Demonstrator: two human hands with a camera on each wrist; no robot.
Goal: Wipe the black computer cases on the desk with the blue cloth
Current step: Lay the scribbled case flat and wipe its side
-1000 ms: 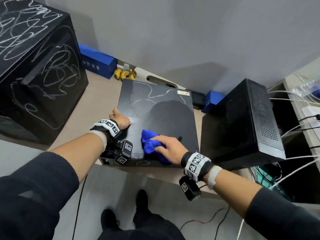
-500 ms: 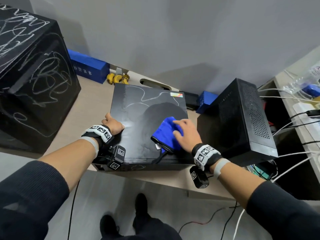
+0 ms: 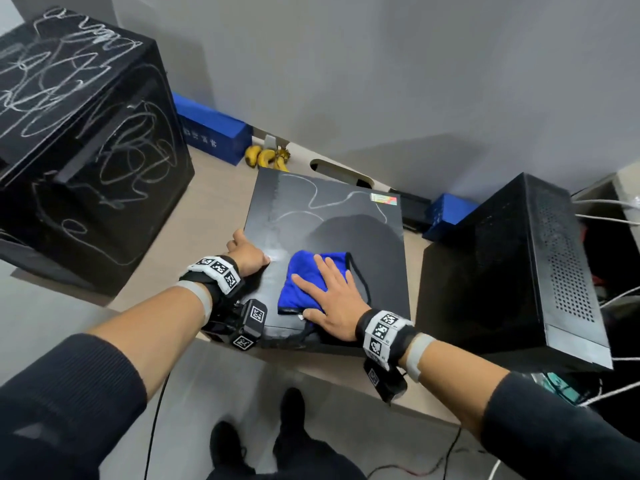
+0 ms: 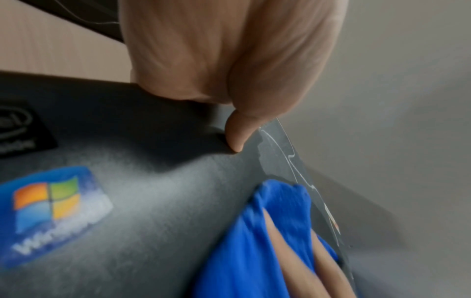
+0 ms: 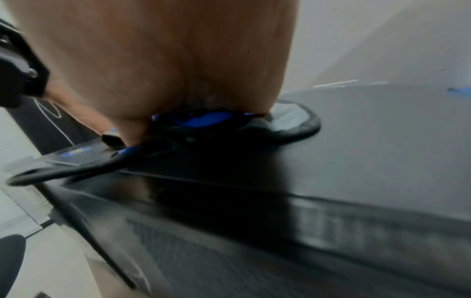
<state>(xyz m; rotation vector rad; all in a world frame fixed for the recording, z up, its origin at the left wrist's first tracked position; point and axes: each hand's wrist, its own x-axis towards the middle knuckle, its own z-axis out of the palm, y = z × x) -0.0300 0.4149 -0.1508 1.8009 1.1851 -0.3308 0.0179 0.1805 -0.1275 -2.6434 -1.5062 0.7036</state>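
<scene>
A flat black computer case (image 3: 346,216) lies on the desk with white scribble lines on its far part. The blue cloth (image 3: 301,275) is spread on its near half. My right hand (image 3: 332,299) lies flat on the cloth with straight, spread fingers. My left hand (image 3: 247,252) grips the case's left edge, thumb on top. In the left wrist view the thumb (image 4: 237,139) presses the lid beside the cloth (image 4: 267,231). The right wrist view shows my palm (image 5: 165,60) on the cloth (image 5: 206,119). A large scribbled black case (image 3: 86,150) stands left, an upright vented one (image 3: 512,271) right.
Blue boxes (image 3: 211,133) and bananas (image 3: 266,157) lie along the back wall. White cables (image 3: 606,206) run behind the right case. The desk's front edge (image 3: 346,375) is just below the flat case. A Windows sticker (image 4: 51,211) is on the case's near left corner.
The cloth, bunched under my right hand a second ago, is now spread flat. My right hand swept it to the right, then back left towards my left hand, which kept its hold.
</scene>
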